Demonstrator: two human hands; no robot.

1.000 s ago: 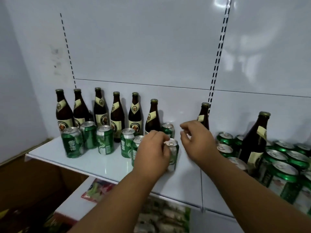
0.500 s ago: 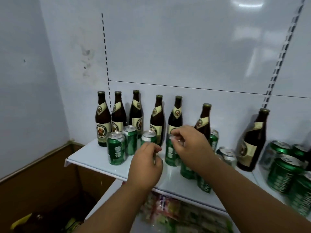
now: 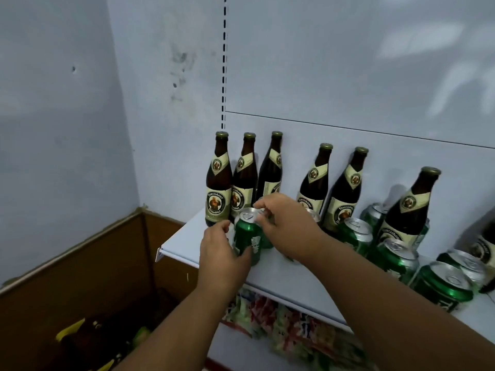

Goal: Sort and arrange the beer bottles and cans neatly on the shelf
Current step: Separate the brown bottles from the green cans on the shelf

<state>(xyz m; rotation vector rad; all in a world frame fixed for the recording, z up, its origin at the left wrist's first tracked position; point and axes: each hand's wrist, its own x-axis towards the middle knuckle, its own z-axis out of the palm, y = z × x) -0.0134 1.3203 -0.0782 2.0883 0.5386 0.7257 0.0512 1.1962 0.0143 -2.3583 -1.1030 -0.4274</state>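
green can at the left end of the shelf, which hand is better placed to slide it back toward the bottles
Left. The left hand already wraps the green can around its body, so it can push. The right hand only reaches its fingertips to the rim, from above.

Six brown bottles [image 3: 218,180] with cream labels stand upright along the back of the white shelf [image 3: 182,236]. Green cans [image 3: 396,257] cluster upright in front at right (silver tops, tabs unopened). One green can [image 3: 247,232] near the left end is tilted.
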